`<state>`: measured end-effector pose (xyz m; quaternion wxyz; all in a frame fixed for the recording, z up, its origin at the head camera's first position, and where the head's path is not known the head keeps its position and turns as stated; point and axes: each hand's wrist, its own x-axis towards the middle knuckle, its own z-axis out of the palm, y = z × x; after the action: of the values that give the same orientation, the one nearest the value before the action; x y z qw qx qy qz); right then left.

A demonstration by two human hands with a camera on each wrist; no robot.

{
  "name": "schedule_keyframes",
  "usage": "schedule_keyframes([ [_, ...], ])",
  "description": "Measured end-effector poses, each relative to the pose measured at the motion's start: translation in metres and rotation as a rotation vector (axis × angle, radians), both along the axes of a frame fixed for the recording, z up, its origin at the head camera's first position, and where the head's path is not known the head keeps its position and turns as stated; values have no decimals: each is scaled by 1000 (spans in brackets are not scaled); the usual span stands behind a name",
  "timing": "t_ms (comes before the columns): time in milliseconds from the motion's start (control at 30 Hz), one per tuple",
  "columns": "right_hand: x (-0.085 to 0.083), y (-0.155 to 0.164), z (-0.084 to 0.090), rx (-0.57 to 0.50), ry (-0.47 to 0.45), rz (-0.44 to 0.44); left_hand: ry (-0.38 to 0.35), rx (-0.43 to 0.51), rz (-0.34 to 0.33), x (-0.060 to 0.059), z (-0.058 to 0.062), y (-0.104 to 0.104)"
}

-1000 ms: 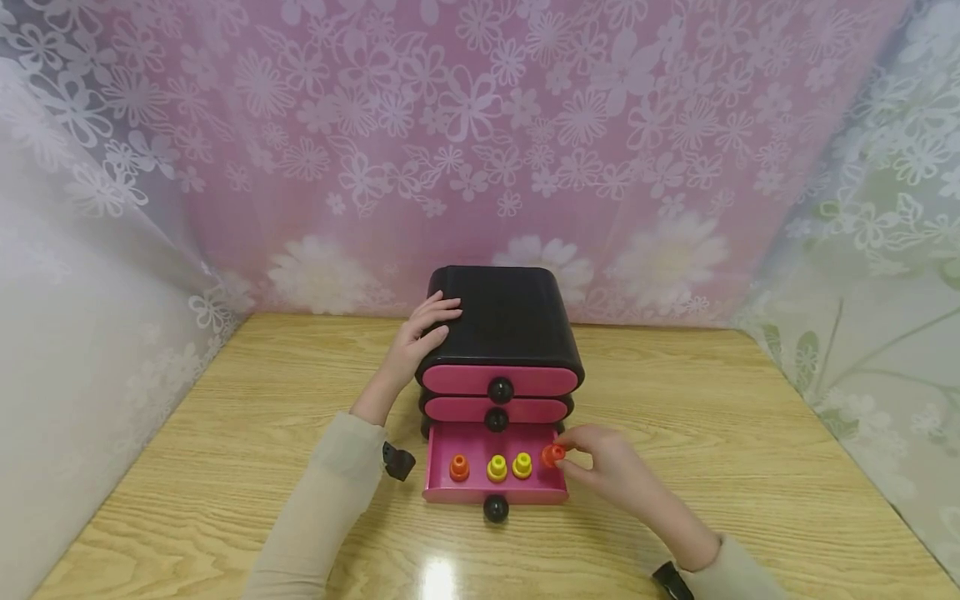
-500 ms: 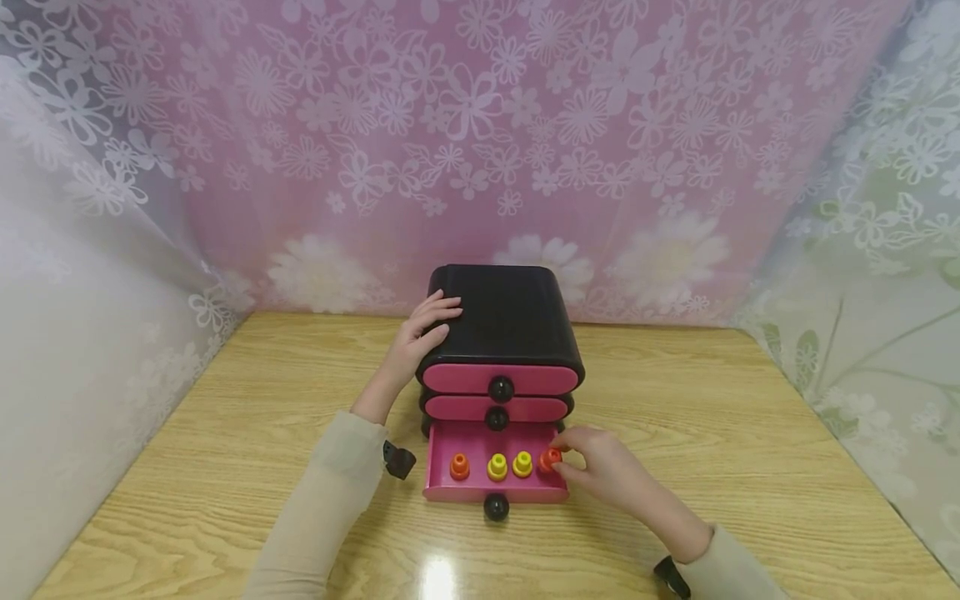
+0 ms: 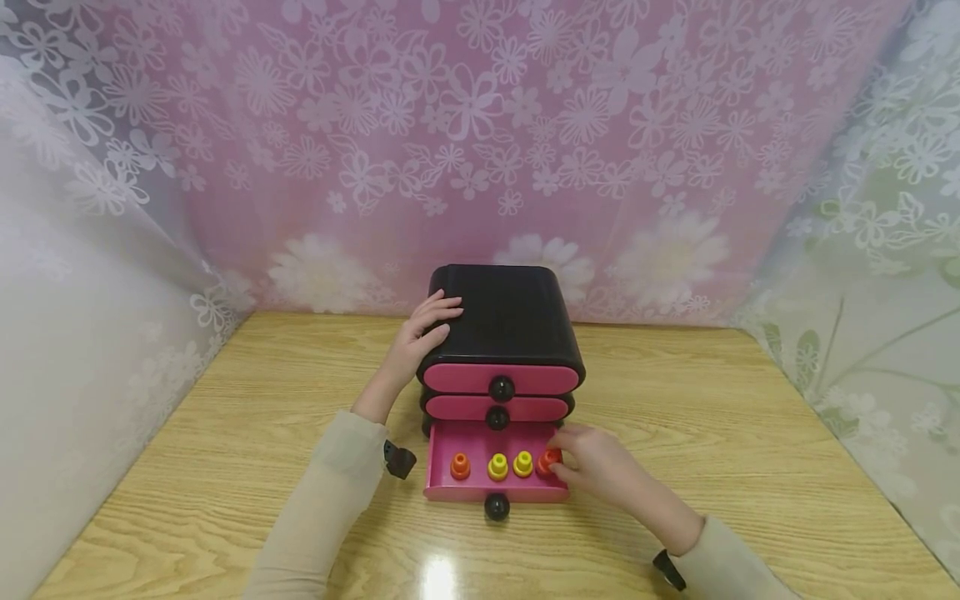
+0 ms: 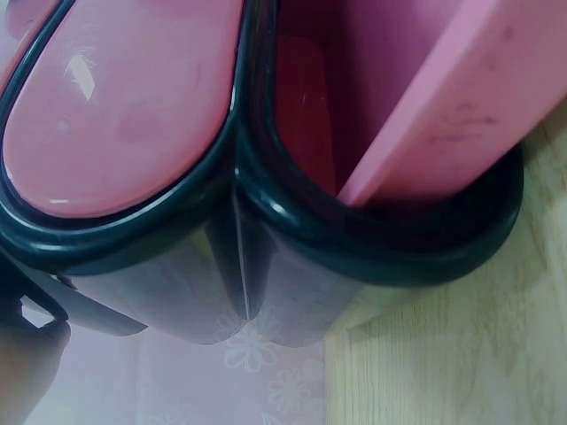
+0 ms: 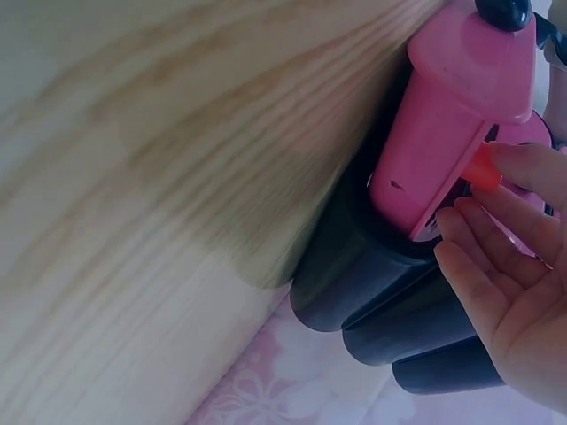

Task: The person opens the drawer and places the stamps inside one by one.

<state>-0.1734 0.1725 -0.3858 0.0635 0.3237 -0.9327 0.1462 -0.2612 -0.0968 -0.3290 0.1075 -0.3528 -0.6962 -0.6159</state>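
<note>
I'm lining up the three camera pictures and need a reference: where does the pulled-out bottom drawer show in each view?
Head: the bottom drawer lies low in the middle, in front of the black chest, with the right hand at its right end.
Left wrist: its pink side wall slants across the upper right.
Right wrist: its pink front stands at the upper right.
Shared landmark: the black chest.

Both arms wear long, plain beige sleeves that end at the wrists, leaving the left hand (image 3: pixel 420 337) and right hand (image 3: pixel 596 467) bare. A small black device sits strapped at each wrist, one either side of the pink drawer (image 3: pixel 495 490).
</note>
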Motion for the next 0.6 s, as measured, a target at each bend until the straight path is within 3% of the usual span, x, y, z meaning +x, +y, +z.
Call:
schedule_keyframes([
  [267, 0, -5, -2, 81, 40, -15, -3, -1, -3, 1, 1, 0],
  [600, 1, -6, -5, 106, 92, 7, -11, -5, -3, 0, 0, -1],
])
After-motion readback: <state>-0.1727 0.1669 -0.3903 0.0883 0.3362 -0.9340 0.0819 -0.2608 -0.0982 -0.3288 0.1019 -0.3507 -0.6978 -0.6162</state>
